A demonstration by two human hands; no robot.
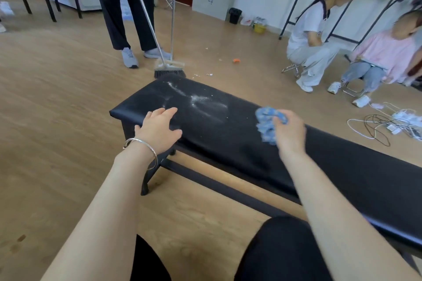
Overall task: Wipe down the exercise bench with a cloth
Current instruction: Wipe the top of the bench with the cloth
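Wood-look flooring [57,98] fills the room, and a long black padded desk [228,139] runs from the centre of the frame down to the lower right. Its dark top is matte, and the end at centre frame carries streaks and specks of white powder [196,99], while the stretch toward the lower right looks plain black. The left hand [159,130], with a thin silver bracelet [146,147] at the wrist, lies flat on that dusty end near the front edge, its fingers released and spread. The right hand [290,132] is right of centre over the desk top, fingers clenched around a bunched blue-and-white cloth [266,124]. The cloth is blurred, and whether it touches the padding cannot be told. Just beyond the far end of the desk, a broom [170,72] stands bristles-down on the floor, held by a standing person in dark trousers [127,7] at upper centre. Two people sit low at the upper right, one in white [308,36] and one in pink [386,52]. White and black cables [388,125] lie tangled on the floor at the right edge.
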